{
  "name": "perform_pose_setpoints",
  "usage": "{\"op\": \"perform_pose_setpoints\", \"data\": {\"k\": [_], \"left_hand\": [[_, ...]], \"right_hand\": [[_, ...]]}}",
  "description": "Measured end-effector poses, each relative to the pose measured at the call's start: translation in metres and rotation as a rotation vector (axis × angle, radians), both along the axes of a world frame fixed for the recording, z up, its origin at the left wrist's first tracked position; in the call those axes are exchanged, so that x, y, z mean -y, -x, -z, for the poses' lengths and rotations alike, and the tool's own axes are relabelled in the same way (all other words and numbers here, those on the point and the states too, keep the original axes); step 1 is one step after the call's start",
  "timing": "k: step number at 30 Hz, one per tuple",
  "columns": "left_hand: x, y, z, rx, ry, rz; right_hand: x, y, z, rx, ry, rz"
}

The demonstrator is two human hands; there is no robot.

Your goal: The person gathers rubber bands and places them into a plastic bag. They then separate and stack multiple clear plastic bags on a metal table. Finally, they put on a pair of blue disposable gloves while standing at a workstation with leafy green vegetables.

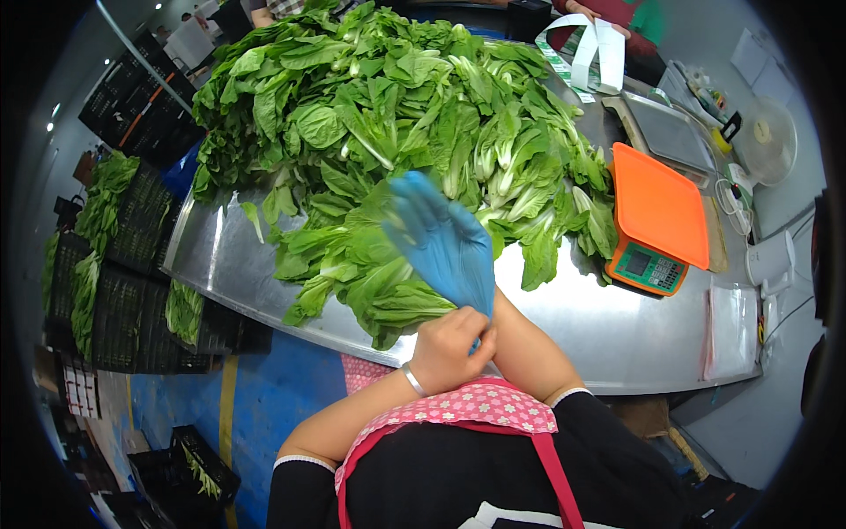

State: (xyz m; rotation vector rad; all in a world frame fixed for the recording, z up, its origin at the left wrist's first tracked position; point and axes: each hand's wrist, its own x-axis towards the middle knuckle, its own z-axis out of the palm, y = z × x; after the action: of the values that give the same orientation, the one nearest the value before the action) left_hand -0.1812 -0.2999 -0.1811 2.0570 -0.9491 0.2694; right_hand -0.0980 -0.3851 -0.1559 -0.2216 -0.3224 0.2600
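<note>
My right hand wears a blue disposable glove, its palm turned up and its blurred fingers stretched over the leaves. My bare left hand, with a silver bangle at the wrist, pinches the cuff of the blue glove at my right wrist. Just beyond both hands, a large heap of leafy green vegetables with pale stems covers much of the stainless steel table. A smaller bunch of the greens lies left of the gloved hand, near the table's front edge.
An orange digital scale stands at right, before a second scale. Clear plastic bags lie near the right end. A label strip hangs by another person. Black crates with greens stand at left.
</note>
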Motion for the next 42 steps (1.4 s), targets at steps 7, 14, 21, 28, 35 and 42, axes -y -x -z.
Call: {"op": "perform_pose_setpoints", "data": {"k": [7,14,21,28,35,42], "left_hand": [[-0.014,-0.021,-0.012,-0.104,0.140,-0.206],[-0.019,-0.034,-0.001,0.353,0.165,-0.283],[-0.002,-0.045,-0.008,0.190,0.418,-0.276],[-0.002,-0.049,-0.011,0.003,0.239,-0.038],[0.005,-0.029,-0.010,0.138,-0.165,0.064],[-0.001,-0.026,-0.023,0.152,-0.250,-0.115]], "right_hand": [[0.008,-0.007,-0.015,0.143,-0.304,-0.021],[0.006,-0.003,-0.029,0.275,-0.439,-0.040],[0.005,0.008,-0.046,0.532,-0.600,-0.159],[0.008,0.019,-0.047,0.648,-0.565,-0.171],[0.021,0.034,-0.074,0.477,-0.233,0.014],[0.028,-0.006,-0.039,0.030,-0.052,0.469]]}}
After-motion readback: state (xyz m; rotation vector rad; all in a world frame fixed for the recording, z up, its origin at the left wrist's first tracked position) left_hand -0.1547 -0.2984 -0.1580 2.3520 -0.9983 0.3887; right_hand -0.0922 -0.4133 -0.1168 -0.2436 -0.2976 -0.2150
